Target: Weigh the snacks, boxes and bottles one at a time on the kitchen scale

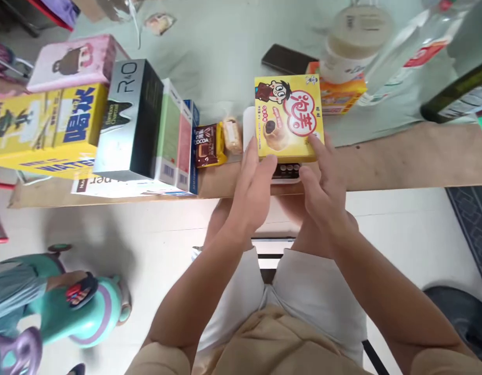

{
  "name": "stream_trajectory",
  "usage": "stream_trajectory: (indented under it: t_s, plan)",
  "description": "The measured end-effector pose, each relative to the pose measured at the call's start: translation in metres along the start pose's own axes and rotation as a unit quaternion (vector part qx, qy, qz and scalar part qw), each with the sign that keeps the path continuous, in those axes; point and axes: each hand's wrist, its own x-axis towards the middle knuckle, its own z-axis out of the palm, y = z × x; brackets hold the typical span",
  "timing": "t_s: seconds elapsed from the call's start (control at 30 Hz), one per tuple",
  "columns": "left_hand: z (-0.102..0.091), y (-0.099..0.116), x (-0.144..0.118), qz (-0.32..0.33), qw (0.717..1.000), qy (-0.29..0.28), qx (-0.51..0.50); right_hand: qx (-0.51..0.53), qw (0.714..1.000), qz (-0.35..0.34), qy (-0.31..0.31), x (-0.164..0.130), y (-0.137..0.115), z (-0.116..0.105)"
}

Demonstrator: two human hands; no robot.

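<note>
Both hands held a yellow snack box (pixel 288 116) over a white scale (pixel 264 156).
Left hand (pixel 255 182) gripped its 7 o'clock corner; right hand (pixel 322 177) its 5 o'clock corner; a cocoa packet (pixel 205 146) lay at 9 o'clock.

We count two hands, our left hand (pixel 254 182) and our right hand (pixel 322 179), both on one yellow snack box (pixel 288 117). Left of it we see two small wrapped snacks: one cocoa packet (pixel 205 145) and one pale cake (pixel 232 135). One dark phone (pixel 288 59), one orange carton (pixel 340 94) and one lidded cup (pixel 356 41) make up the rest.
</note>
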Motion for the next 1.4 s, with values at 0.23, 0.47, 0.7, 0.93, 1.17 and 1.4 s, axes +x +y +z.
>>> stream_trajectory:
  t_s: [0.23, 0.47, 0.7, 0.93, 1.17, 1.4]
  plan:
    - [-0.019, -0.019, -0.012, 0.085, 0.989, 0.113, -0.036, 0.003, 0.999, -0.017, 0.038, -0.004, 0.019, 0.001]
    - [-0.018, -0.061, -0.032, 0.183, 0.967, 0.174, 0.045, -0.001, 0.992, 0.062, 0.11, -0.06, 0.021, 0.0]
    - [-0.019, -0.07, -0.029, 0.287, 0.936, 0.14, 0.147, -0.052, 0.99, 0.044, 0.126, -0.064, 0.027, 0.007]
    - [-0.02, -0.073, -0.026, 0.323, 0.912, 0.147, 0.207, -0.155, 0.979, -0.049, 0.12, -0.067, 0.045, 0.012]
    - [-0.02, -0.071, -0.03, 0.292, 0.928, 0.135, 0.187, -0.18, 0.973, -0.056, 0.13, -0.072, 0.048, 0.018]
    - [-0.029, -0.053, -0.004, 0.231, 0.961, 0.046, 0.147, -0.099, 0.988, -0.041, 0.108, -0.035, 0.019, 0.0]
